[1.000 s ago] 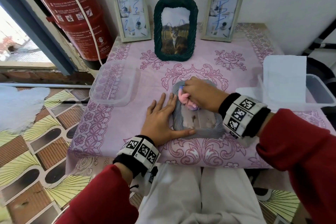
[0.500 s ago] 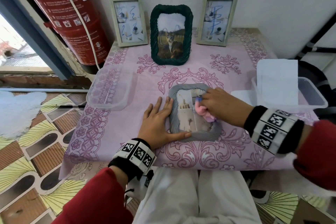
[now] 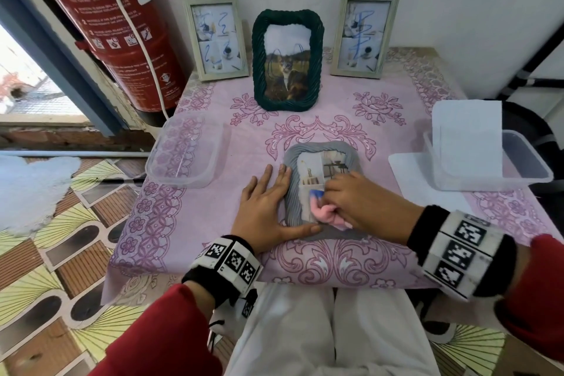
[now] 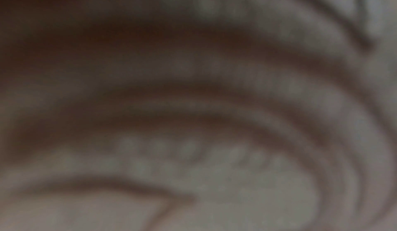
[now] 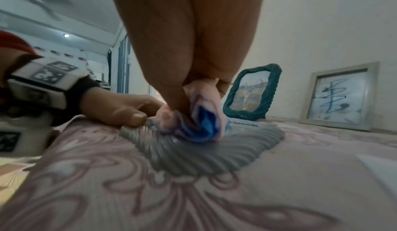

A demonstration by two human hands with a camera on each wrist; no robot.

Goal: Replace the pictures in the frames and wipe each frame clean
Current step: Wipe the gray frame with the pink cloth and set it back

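Grey frame wiped flat on pink cloth

Grey ribbed frame (image 3: 320,189) lies flat at centre of the head view, on the pink patterned tablecloth (image 3: 183,223). Right hand (image 3: 363,201) has fingers curled round a bunched pink-and-blue cloth (image 3: 323,210), pressing it onto the frame's lower glass. Left hand (image 3: 265,207) lies flat with straight fingers along the frame's left edge, thumb across the bottom edge, holding nothing. Left wrist view is dark blur, nothing readable.

Edges: the frame sits near the table's front edge; bare tablecloth shows between it and the dark green frame (image 3: 287,61) standing upright at upper centre. Two pale frames (image 3: 216,36) (image 3: 364,35) lean on the wall either side of it. Clear empty tub (image 3: 183,156) at centre left hangs over the table's left edge. Second clear tub (image 3: 494,162) at centre right holds a white sheet (image 3: 467,134) on end.

Writing: red extinguisher (image 3: 116,24), upper left, reads "SRI" and "FIRE EXTINGUISHER"; smaller print is illegible.
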